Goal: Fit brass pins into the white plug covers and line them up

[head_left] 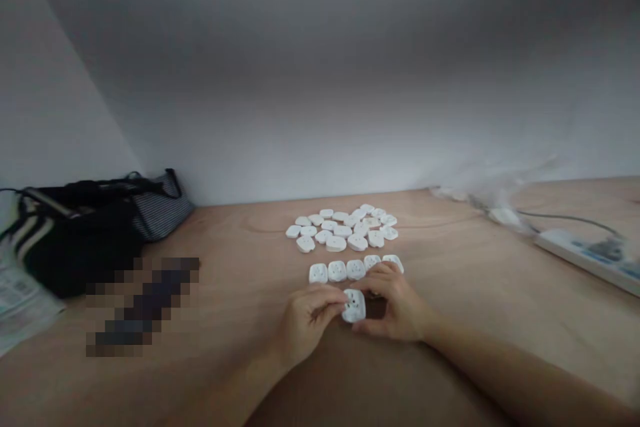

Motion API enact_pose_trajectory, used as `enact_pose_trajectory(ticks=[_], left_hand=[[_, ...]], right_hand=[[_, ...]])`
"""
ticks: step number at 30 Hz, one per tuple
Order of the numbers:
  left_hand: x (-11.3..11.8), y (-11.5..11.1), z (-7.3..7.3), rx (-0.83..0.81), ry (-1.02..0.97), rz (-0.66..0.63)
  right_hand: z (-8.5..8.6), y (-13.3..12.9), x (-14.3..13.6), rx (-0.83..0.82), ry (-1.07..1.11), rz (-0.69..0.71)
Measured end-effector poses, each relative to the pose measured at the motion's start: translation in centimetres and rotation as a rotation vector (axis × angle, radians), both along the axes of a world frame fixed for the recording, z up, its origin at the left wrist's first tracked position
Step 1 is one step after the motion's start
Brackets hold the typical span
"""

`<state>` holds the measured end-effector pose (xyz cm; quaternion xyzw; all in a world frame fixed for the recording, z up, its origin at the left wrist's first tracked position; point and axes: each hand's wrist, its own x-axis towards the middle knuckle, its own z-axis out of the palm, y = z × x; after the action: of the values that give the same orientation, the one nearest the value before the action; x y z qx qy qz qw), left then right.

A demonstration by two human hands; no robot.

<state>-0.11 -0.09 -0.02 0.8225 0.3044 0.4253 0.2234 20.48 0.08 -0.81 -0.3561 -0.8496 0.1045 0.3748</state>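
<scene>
Left-hand (303,320) fingertips pinch the nine o'clock edge of a white socket-like piece (354,307), while the right hand's (400,307) curled thumb and fingers grasp it from three o'clock. At twelve lies a row of similar pieces (337,271), apparently five though partly covered, then a loose cluster (343,231); a black bag (83,243) sits toward ten, a power strip (583,257) toward two.
</scene>
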Motion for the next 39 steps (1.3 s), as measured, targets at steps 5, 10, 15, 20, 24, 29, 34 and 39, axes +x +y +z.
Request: enact_pose_trajectory(ticks=[5,10,15,20,24,29,34,39], left_hand=[[-0.1,0.0,0.2,0.056,-0.015,-0.028],[-0.3,0.0,0.1,0.068,0.018,-0.05],[-0.4,0.1,-0.1,0.081,0.044,-0.083],[-0.2,0.1,-0.1,0.073,0.069,-0.011],[-0.2,0.1,0.0,0.145,0.071,-0.036],[-1.6,1.0,0.4,0.142,0.118,0.109],[-3.1,1.8,0.5,-0.033,0.349,0.023],[-2.9,2.0,0.3,-0.059,0.39,-0.013]], right_hand=[[0.0,0.0,0.0,-0.007,0.004,0.004],[0.0,0.0,0.0,0.0,0.023,0.003],[0.0,0.0,0.0,0.009,0.011,0.009],[-0.1,0.0,0.0,0.007,0.004,0.012],[-0.1,0.1,0.1,0.018,0.011,0.018],[0.1,0.0,0.1,-0.005,0.009,-0.005],[-0.1,0.0,0.1,-0.004,0.021,-0.023],[-0.1,0.1,0.2,0.003,0.013,-0.031]])
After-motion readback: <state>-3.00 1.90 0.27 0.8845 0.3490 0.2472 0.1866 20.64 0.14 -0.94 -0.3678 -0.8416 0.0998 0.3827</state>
